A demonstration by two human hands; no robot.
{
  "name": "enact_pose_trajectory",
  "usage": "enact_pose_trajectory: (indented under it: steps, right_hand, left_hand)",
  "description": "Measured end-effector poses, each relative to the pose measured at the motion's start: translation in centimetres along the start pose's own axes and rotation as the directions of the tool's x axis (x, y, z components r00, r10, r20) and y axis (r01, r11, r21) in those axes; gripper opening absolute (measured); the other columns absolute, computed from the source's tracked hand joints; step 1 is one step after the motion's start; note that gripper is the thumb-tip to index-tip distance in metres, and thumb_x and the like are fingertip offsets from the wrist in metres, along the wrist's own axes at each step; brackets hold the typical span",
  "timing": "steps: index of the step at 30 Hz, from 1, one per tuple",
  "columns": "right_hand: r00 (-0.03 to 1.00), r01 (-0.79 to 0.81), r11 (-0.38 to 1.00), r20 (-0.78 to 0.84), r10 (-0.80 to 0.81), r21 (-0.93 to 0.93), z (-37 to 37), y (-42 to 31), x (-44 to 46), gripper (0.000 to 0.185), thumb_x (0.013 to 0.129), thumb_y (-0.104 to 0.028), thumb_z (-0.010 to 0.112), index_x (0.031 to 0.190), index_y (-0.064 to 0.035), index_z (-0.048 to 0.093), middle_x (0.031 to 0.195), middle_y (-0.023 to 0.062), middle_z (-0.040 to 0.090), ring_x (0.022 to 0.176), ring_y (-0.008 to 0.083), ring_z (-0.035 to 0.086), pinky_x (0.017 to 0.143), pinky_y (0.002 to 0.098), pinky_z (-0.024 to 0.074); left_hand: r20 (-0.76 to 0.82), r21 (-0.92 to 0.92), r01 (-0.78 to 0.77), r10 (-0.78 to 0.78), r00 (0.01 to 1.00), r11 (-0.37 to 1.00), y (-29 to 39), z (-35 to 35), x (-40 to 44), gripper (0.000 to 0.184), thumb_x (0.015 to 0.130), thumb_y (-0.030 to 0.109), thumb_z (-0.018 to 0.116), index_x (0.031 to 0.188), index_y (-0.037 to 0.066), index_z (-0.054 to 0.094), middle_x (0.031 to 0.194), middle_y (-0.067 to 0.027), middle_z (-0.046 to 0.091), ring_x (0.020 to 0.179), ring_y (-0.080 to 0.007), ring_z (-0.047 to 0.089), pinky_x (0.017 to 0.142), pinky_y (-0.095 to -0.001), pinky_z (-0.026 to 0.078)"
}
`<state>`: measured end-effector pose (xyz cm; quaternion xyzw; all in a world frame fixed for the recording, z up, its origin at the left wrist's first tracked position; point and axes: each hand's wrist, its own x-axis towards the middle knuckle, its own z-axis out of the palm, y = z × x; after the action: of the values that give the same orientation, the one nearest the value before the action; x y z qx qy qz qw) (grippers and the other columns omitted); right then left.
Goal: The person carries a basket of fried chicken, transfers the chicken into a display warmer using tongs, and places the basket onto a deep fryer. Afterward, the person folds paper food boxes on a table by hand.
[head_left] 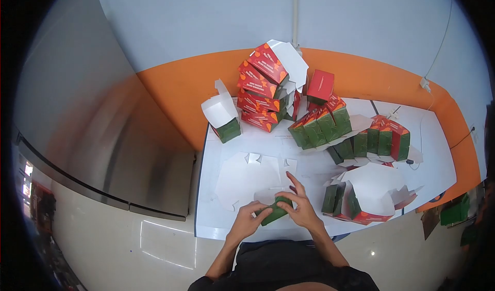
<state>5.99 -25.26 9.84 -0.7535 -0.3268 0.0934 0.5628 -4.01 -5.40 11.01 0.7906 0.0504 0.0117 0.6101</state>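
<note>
A partly folded cardboard box point(240, 180) lies near the table's front edge, its white inside facing up. Its green panel point(275, 214) is bent up on the side nearest me. My left hand point(248, 220) pinches the left end of this panel, thumb on the green face. At the panel's right end, my right hand point(300, 208) grips with thumb and index finger, while its other fingers point up and away. Fingertips behind the panel are hidden.
Stacked red and green boxes point(260, 79) stand at the back, beside an open-lidded box point(227, 129). More box rows point(319, 126) fill the table's middle and right point(384, 139), with open boxes point(368, 190) near the right front. A metal cabinet point(108, 105) stands left of the white table point(209, 208).
</note>
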Motion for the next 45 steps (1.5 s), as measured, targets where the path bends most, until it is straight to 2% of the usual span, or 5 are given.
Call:
enact_pose_trajectory:
  steps: [20, 27, 33, 40, 45]
  right_hand:
    - [0.946, -0.279, 0.954, -0.138, 0.293, 0.107, -1.2, 5.0, -4.4, 0.065, 0.096, -0.01, 0.071, 0.154, -0.0085, 0.043, 0.157, 0.0144, 0.043, 0.132, 0.0276, 0.056, 0.102, 0.039, 0.0511]
    - [0.901, -0.435, 0.9, -0.01, 0.435, -0.02, -0.2, 7.5, -10.0, 0.087, 0.093, -0.016, 0.074, 0.162, -0.0106, 0.021, 0.152, 0.0223, 0.045, 0.126, 0.0349, 0.058, 0.102, 0.0441, 0.0502]
    - [0.882, -0.467, 0.878, -0.116, 0.456, -0.101, 0.8, 10.8, -11.7, 0.091, 0.093, -0.02, 0.075, 0.161, -0.0032, 0.019, 0.153, 0.0278, 0.04, 0.131, 0.0383, 0.054, 0.107, 0.0447, 0.0476]
    - [0.84, -0.542, 0.84, -0.003, 0.542, 0.013, 5.2, 13.3, -8.0, 0.101, 0.087, -0.029, 0.082, 0.16, 0.0011, 0.019, 0.155, 0.0295, 0.033, 0.139, 0.0451, 0.043, 0.116, 0.0481, 0.0373]
    - [0.865, -0.499, 0.816, -0.123, 0.486, -0.291, 5.4, 12.6, -6.8, 0.096, 0.082, -0.021, 0.083, 0.158, -0.0056, 0.027, 0.156, 0.0287, 0.033, 0.137, 0.0431, 0.042, 0.118, 0.0472, 0.0345]
  left_hand:
    - [-0.491, 0.732, -0.29, 0.772, 0.404, 0.617, -0.3, -17.1, 22.0, 0.012, 0.09, 0.011, 0.075, 0.086, 0.0, 0.074, 0.082, -0.0133, 0.067, 0.078, -0.0306, 0.063, 0.073, -0.0406, 0.049]
    - [-0.243, 0.806, 0.023, 0.294, 0.925, 0.592, -10.8, -20.3, 29.7, 0.069, 0.089, 0.035, 0.075, 0.148, 0.008, 0.051, 0.153, -0.0179, 0.048, 0.15, -0.0439, 0.024, 0.123, -0.0583, 0.015]
    - [-0.253, 0.788, -0.183, 0.581, 0.774, 0.587, -10.8, -17.0, 22.9, 0.097, 0.086, 0.034, 0.079, 0.161, 0.006, 0.025, 0.168, -0.0205, 0.017, 0.152, -0.0513, 0.009, 0.122, -0.0631, 0.011]
    - [-0.416, 0.634, 0.523, -0.32, 0.852, 0.57, -25.2, -8.0, 7.0, 0.114, 0.082, 0.039, 0.082, 0.16, -0.002, 0.011, 0.162, -0.0372, 0.01, 0.148, -0.0545, 0.01, 0.12, -0.0654, 0.012]
    - [-0.526, 0.516, 0.417, -0.107, 0.844, 0.748, -22.0, -4.8, 4.1, 0.101, 0.079, 0.025, 0.085, 0.155, -0.005, 0.025, 0.147, -0.0312, 0.036, 0.136, -0.048, 0.033, 0.114, -0.0586, 0.026]
